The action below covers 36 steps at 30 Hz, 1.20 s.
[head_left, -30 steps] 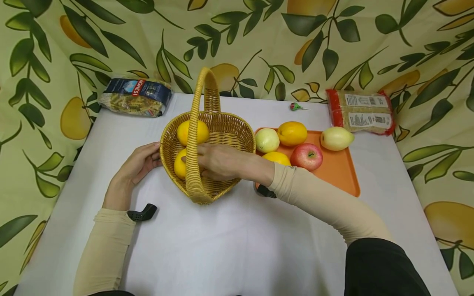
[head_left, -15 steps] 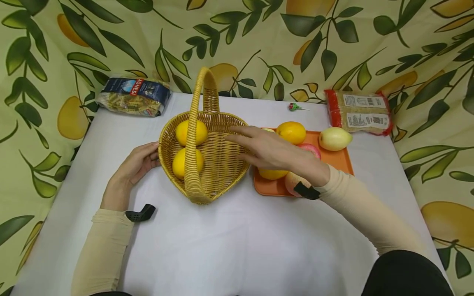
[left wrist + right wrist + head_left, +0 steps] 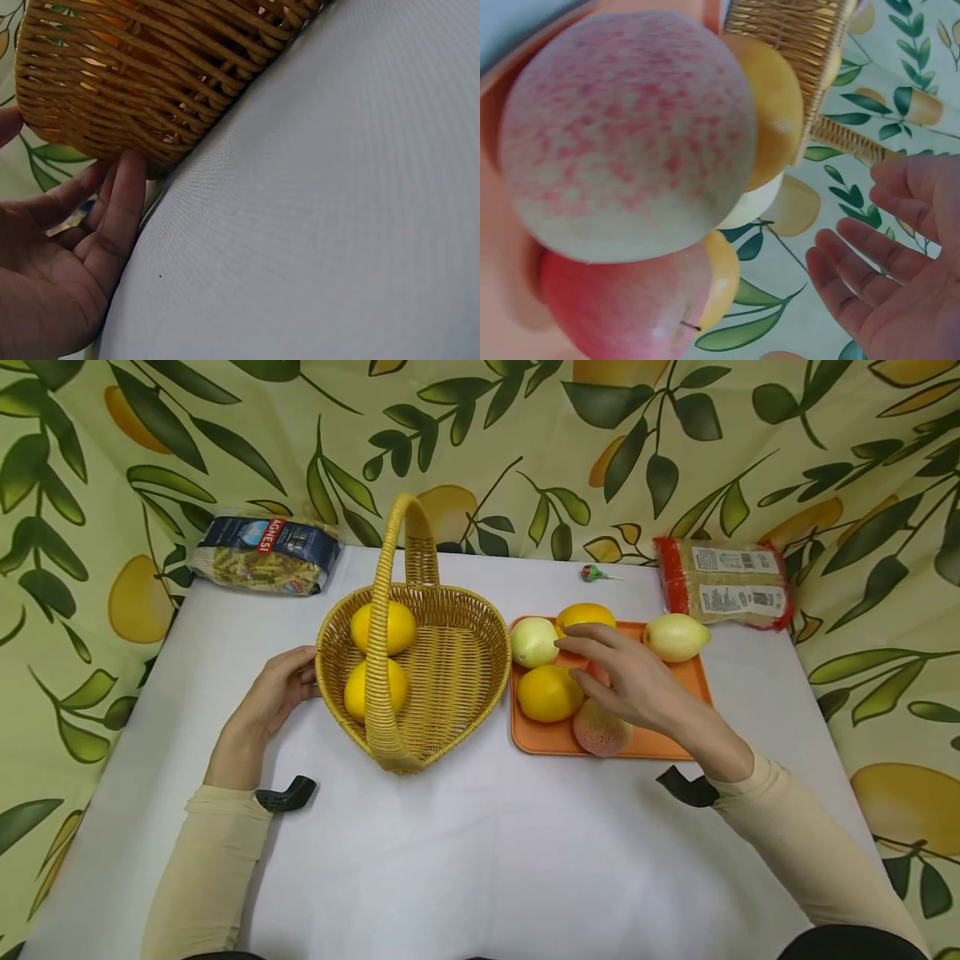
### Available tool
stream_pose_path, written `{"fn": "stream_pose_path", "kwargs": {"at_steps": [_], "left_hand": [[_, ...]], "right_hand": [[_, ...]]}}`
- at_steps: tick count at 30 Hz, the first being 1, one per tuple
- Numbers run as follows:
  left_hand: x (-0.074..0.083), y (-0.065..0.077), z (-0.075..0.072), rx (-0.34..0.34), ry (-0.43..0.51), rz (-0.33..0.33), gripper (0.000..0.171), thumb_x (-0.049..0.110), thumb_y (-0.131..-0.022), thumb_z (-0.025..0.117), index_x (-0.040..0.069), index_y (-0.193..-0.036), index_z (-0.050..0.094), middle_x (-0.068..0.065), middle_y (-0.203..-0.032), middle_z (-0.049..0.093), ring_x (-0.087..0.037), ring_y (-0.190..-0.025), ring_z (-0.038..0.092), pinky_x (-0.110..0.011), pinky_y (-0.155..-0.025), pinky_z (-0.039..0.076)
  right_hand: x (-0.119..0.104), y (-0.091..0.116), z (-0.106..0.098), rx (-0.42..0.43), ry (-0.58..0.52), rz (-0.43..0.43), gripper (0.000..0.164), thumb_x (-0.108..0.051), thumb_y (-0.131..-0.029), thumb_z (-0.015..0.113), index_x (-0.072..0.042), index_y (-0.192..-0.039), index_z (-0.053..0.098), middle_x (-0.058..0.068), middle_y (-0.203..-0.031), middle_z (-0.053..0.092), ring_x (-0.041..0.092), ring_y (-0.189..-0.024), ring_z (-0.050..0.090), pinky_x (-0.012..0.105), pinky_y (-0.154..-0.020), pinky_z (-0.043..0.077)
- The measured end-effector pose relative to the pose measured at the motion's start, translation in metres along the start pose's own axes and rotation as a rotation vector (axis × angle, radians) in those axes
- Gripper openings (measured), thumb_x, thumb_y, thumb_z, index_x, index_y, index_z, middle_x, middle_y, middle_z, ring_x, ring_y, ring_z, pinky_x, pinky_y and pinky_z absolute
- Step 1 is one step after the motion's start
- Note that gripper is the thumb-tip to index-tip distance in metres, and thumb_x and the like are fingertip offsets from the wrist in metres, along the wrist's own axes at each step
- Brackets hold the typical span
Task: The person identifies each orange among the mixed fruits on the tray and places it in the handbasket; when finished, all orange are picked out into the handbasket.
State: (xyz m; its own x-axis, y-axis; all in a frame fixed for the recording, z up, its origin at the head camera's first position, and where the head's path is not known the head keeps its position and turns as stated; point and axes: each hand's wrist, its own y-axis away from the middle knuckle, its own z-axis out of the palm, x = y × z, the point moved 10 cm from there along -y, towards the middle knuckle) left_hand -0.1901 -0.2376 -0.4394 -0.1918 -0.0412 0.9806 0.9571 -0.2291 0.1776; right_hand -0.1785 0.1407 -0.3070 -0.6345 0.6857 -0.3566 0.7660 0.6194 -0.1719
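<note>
A golden wicker basket (image 3: 450, 693) with a tall handle stands on the table, with two yellow lemons (image 3: 384, 628) on its left side. My left hand (image 3: 266, 706) rests its fingertips against the basket's left outer wall; the left wrist view shows these fingers (image 3: 124, 195) mostly straight. Over the orange tray (image 3: 667, 743) hovers my right hand (image 3: 637, 681), fingers spread and holding nothing. Below and around it lie a lemon (image 3: 550, 693), a speckled peach (image 3: 602, 729), a pale green round fruit (image 3: 534, 642) and another yellow fruit (image 3: 585, 612). The red apple (image 3: 622, 300) is largely hidden by this hand in the head view.
A pale oval fruit (image 3: 677, 637) lies at the tray's back right corner. Behind are a pasta bag (image 3: 266, 552), a lollipop (image 3: 592, 573) and a red-edged package (image 3: 723, 581). A fruit-patterned cloth (image 3: 480, 452) hangs behind the table.
My right hand has let go of the front lemon inside the basket, come out and moved right over the tray. My left hand has stayed at the basket's side.
</note>
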Motion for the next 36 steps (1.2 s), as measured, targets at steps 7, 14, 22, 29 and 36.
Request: {"fn": "stream_pose_path", "kwargs": {"at_steps": [7, 14, 22, 29, 36], "left_hand": [[0.001, -0.001, 0.000, 0.045, -0.052, -0.005, 0.030, 0.035, -0.105, 0.040, 0.015, -0.103, 0.062, 0.010, -0.087, 0.065, -0.002, -0.079, 0.062, -0.020, -0.069, 0.053], [0.003, -0.002, 0.000, 0.119, -0.097, -0.028, 0.030, 0.035, -0.104, 0.036, 0.016, -0.100, 0.060, 0.012, -0.085, 0.062, -0.001, -0.075, 0.059, -0.020, -0.066, 0.052], [0.003, -0.003, -0.001, 0.140, -0.102, -0.029, 0.030, 0.033, -0.105, 0.034, 0.013, -0.102, 0.057, 0.012, -0.087, 0.062, 0.000, -0.075, 0.060, -0.020, -0.065, 0.052], [0.001, -0.004, -0.001, 0.145, -0.079, -0.051, 0.028, 0.032, -0.104, 0.035, 0.015, -0.102, 0.058, 0.012, -0.090, 0.062, 0.001, -0.077, 0.060, -0.020, -0.066, 0.051], [0.002, -0.003, 0.000, 0.155, -0.033, -0.040, 0.027, 0.031, -0.104, 0.037, 0.013, -0.101, 0.057, 0.011, -0.091, 0.063, 0.000, -0.078, 0.061, -0.019, -0.065, 0.051]], "right_hand": [[0.007, 0.010, 0.016, -0.101, 0.055, -0.001, 0.047, -0.016, -0.089, 0.071, -0.011, -0.134, 0.058, 0.014, -0.137, 0.054, 0.030, -0.116, 0.056, 0.044, -0.089, 0.053], [0.001, 0.012, 0.023, -0.103, 0.069, -0.066, 0.049, -0.017, -0.088, 0.071, -0.009, -0.135, 0.057, 0.016, -0.137, 0.054, 0.032, -0.113, 0.059, 0.045, -0.092, 0.053], [-0.003, 0.009, 0.038, -0.177, 0.104, -0.080, 0.052, -0.019, -0.085, 0.075, -0.013, -0.134, 0.057, 0.020, -0.137, 0.052, 0.034, -0.111, 0.061, 0.048, -0.090, 0.055], [0.003, 0.010, 0.055, -0.299, 0.103, 0.016, 0.056, -0.025, -0.086, 0.076, -0.018, -0.137, 0.054, 0.016, -0.134, 0.049, 0.028, -0.091, 0.064, 0.042, -0.078, 0.058], [-0.006, 0.010, 0.058, -0.325, 0.106, 0.002, 0.059, -0.030, -0.084, 0.078, -0.020, -0.137, 0.054, 0.014, -0.132, 0.048, 0.026, -0.093, 0.062, 0.042, -0.083, 0.057]]}}
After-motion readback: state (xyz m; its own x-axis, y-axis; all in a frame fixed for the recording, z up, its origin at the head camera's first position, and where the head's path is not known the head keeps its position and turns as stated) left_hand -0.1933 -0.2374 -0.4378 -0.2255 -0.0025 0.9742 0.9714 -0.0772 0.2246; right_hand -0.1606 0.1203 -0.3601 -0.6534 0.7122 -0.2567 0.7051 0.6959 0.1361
